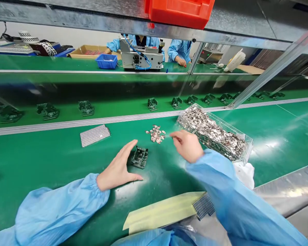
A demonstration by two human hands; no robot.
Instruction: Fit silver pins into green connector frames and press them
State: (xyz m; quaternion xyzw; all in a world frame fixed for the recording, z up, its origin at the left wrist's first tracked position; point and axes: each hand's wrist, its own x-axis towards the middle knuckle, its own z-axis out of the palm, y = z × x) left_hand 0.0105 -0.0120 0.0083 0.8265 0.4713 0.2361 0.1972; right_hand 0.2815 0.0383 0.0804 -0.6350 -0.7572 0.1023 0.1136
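Our left hand (119, 167) is spread wide, gripping nothing: its thumb and fingers curve around the left side of a green circuit board (140, 157) that sits on the green bench (53, 160) in front of us. The thumb is clear of the board on our side; whether the fingertips touch it at the back corner, we cannot tell. Our right hand (188, 145) has its fingers curled in, thumb and forefinger close together, just right of a loose pile of small metal pieces (157, 134) — blur keeps us from telling whether a piece is pinched there. Beyond that hand stands a clear box (249, 147) heaped with more pieces, and a white grid tray (95, 135) lies at the back left.

To work well here, we judge it best to draw from the loose pile, where pieces are spread enough to take singly, not from the tangled heap. We should grip each piece by its edges, check which face is up, and keep our right sleeve (220, 177) off the box's rim. The left hand steadies best with light pressure on the board's edges — nothing pressed onto its parts.
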